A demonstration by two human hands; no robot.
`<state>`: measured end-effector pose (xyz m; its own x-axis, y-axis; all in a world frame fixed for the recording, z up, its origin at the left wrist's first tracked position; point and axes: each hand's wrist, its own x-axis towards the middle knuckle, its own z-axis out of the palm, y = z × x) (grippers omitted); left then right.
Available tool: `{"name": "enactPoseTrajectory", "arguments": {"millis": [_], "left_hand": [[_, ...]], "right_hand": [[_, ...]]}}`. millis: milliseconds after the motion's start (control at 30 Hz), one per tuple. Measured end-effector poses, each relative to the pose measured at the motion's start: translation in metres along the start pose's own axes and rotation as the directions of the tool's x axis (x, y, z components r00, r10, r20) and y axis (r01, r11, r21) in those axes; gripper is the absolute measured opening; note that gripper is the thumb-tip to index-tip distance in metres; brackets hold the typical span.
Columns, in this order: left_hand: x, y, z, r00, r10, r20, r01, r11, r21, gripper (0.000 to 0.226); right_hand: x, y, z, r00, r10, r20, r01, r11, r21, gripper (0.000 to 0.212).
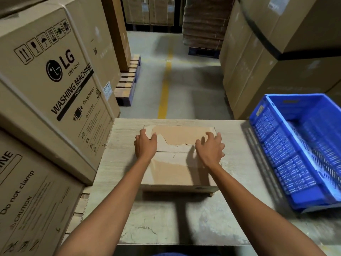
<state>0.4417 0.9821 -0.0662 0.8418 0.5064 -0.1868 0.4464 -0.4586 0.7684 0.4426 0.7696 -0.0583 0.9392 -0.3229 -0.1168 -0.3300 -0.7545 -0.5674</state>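
A flat cardboard box (177, 169) with a torn top layer lies on a pale wooden table (166, 220) in front of me. My left hand (144, 145) rests on the box's far left part, thumb and fingers curled around a piece of its top flap. My right hand (210, 147) hovers over the right part of the top, fingers spread and bent, and whether they touch the cardboard is unclear.
A blue plastic crate (302, 150) stands tilted at the table's right. Tall washing machine cartons (55, 85) rise close on the left and more cartons (267, 58) on the right. A concrete aisle with a yellow line (164, 93) and pallets (129, 84) lies ahead.
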Motion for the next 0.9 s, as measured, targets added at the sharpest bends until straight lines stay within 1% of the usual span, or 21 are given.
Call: {"name": "enactPoseTrajectory", "arguments": {"millis": [67,167,233,333,400,467,533,600,733,800,900], "left_hand": [[-0.006,0.009,-0.003,0.998,0.034,-0.053,-0.037,0.998,-0.052,0.056],[-0.011,0.02,-0.007,0.985,0.082,-0.152,-0.093,0.993,-0.068,0.062],[-0.01,0.024,-0.009,0.977,0.079,-0.199,-0.099,0.991,-0.091,0.065],[-0.006,0.028,-0.013,0.973,0.033,-0.23,-0.071,0.985,-0.158,0.066],[-0.007,0.03,-0.016,0.969,0.011,-0.245,-0.066,0.974,-0.217,0.061],[-0.011,0.033,-0.018,0.962,0.01,-0.274,-0.086,0.959,-0.269,0.049],[-0.015,0.034,-0.018,0.951,0.01,-0.31,-0.117,0.938,-0.326,0.04],[-0.017,0.033,-0.019,0.943,0.014,-0.333,-0.144,0.919,-0.368,0.034],[-0.022,0.031,-0.024,0.933,0.02,-0.359,-0.171,0.904,-0.393,0.028],[-0.026,0.033,-0.025,0.927,0.027,-0.374,-0.188,0.895,-0.403,0.025],[-0.031,0.032,-0.025,0.916,0.048,-0.397,-0.229,0.877,-0.423,0.02]], "right_hand": [[-0.002,-0.003,-0.005,0.997,-0.007,-0.079,0.01,0.999,0.044,0.055],[0.001,-0.012,-0.018,0.99,0.027,-0.141,-0.003,0.987,0.163,0.058],[0.004,-0.018,-0.027,0.986,0.048,-0.16,-0.015,0.979,0.203,0.06],[0.006,-0.019,-0.033,0.98,0.009,-0.2,0.032,0.979,0.199,0.059],[0.006,-0.015,-0.035,0.967,-0.038,-0.251,0.089,0.977,0.195,0.054],[0.007,-0.012,-0.036,0.951,-0.063,-0.302,0.133,0.967,0.216,0.045],[0.006,-0.008,-0.036,0.938,-0.059,-0.341,0.156,0.951,0.266,0.039],[0.005,-0.004,-0.036,0.925,-0.051,-0.377,0.176,0.935,0.307,0.037],[0.005,0.005,-0.036,0.891,-0.049,-0.451,0.243,0.891,0.383,0.029],[0.006,0.007,-0.037,0.886,-0.041,-0.462,0.256,0.874,0.413,0.025],[0.008,0.011,-0.037,0.883,-0.041,-0.468,0.257,0.875,0.409,0.026]]}}
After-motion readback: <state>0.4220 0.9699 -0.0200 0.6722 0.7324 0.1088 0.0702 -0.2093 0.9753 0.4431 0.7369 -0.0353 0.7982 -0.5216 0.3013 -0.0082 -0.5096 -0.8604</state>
